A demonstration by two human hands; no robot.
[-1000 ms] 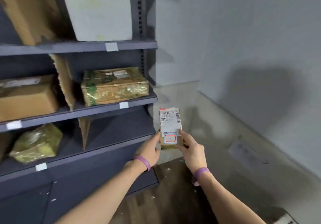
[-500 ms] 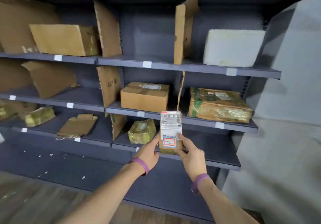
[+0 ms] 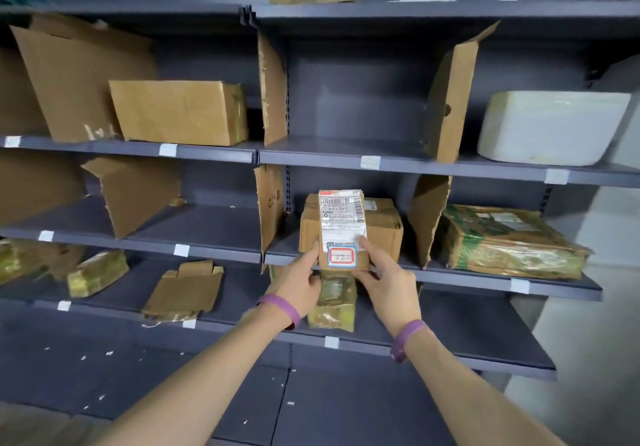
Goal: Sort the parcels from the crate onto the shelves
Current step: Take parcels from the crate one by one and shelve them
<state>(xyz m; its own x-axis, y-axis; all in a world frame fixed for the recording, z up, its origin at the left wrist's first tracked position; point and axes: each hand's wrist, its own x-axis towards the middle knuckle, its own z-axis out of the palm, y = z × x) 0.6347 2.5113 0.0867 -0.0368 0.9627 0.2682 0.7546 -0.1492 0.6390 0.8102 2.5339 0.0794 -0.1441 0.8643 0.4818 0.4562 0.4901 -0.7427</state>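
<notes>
Both hands, left hand (image 3: 300, 281) and right hand (image 3: 388, 284), grasped the labelled parcel (image 3: 342, 229); shelving it on the middle shelf (image 3: 450, 277) probably came next.

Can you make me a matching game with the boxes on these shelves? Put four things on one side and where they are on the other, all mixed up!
Things
1. labelled parcel
2. white foam box
3. green-taped parcel
4. flattened cardboard box

Places
A. lying on the fourth shelf down, left of the arms
B. far right, second shelf down
C. held by the left hand and right hand
D. far right, third shelf down

Pairs: 1-C, 2-B, 3-D, 4-A
</notes>
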